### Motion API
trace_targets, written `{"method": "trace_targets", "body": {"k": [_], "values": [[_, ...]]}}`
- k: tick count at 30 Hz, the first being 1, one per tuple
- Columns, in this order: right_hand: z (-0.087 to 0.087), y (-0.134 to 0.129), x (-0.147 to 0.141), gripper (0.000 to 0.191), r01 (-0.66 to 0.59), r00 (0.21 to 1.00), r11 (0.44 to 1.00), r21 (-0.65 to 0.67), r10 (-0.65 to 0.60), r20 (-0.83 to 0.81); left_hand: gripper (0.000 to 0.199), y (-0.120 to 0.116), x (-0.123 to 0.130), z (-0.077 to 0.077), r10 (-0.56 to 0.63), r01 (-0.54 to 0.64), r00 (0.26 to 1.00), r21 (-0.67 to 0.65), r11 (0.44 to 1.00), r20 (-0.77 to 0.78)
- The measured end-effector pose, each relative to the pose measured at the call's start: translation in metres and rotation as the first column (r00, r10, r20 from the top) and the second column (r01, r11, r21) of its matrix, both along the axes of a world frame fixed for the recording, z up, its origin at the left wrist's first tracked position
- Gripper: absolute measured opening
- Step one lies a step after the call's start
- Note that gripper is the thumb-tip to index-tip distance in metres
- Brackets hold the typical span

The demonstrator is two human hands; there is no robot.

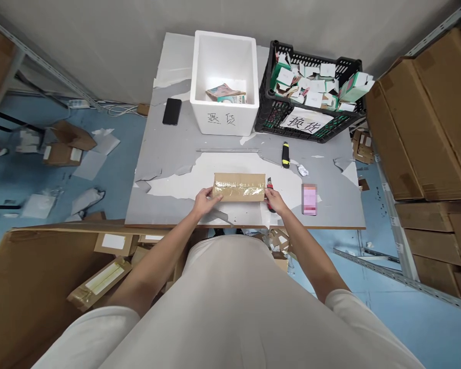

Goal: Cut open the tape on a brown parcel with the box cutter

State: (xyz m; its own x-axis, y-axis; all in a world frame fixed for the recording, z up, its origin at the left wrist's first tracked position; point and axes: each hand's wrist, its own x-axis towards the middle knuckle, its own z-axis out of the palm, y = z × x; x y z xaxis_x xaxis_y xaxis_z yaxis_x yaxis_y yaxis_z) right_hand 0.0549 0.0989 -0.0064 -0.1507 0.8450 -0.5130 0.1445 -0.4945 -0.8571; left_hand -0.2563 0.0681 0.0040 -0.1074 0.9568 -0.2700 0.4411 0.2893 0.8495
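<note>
A taped brown cardboard box (239, 187) lies flat near the table's front edge. My left hand (206, 201) is closed on its left end, with the thumb on top. At the right end, my right hand (275, 199) grips the box too. A red utility knife (270, 185) is beside that end, partly covered by my right hand; whether my fingers also touch it is unclear. Behind the knife lies a black and yellow cutter (285, 155). To the right rests a phone with a lit pink screen (309, 199).
A white foam bin (224, 119) and a black crate (265, 110) full of small boxes stand at the table's back. A dark phone (172, 111) lies back left. A large carton (26, 271) stands front left; stacked boxes (411, 133) line the right.
</note>
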Motion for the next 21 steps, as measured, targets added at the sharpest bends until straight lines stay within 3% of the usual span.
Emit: {"method": "trace_targets", "body": {"k": [3,5,8,10,13,17,21], "values": [[-0.003,0.001,0.005,0.045,0.057,0.995,0.998,0.034,-0.06,0.083,0.061,-0.001,0.004,0.003,0.037,-0.037,0.999,0.001,0.999,-0.016],[-0.006,0.0,0.011,0.044,0.075,0.944,0.991,0.113,-0.107,0.311,0.061,-0.003,0.008,0.004,0.091,-0.091,0.995,0.015,0.996,-0.049],[-0.01,-0.005,0.017,0.048,-0.018,0.71,0.995,0.094,-0.054,0.702,0.056,-0.008,0.015,0.005,0.202,-0.164,0.958,0.189,0.968,-0.203],[-0.014,-0.008,0.015,0.055,-0.061,0.571,0.997,-0.044,0.071,0.818,0.036,-0.011,0.019,0.004,0.175,-0.058,0.931,0.345,0.937,-0.32],[-0.019,-0.008,0.009,0.053,-0.094,0.477,0.978,-0.185,0.207,0.854,0.016,-0.014,0.025,0.003,-0.009,0.24,0.877,0.422,0.874,-0.48],[-0.011,0.001,0.014,0.054,-0.128,0.505,0.977,-0.174,0.215,0.836,0.025,-0.019,0.029,0.004,-0.109,0.453,0.747,0.383,0.805,-0.655],[0.032,0.019,0.021,0.056,-0.18,0.622,0.979,0.094,0.039,0.782,0.035,-0.028,0.028,0.003,-0.131,0.535,0.679,0.364,0.763,-0.722]]}}
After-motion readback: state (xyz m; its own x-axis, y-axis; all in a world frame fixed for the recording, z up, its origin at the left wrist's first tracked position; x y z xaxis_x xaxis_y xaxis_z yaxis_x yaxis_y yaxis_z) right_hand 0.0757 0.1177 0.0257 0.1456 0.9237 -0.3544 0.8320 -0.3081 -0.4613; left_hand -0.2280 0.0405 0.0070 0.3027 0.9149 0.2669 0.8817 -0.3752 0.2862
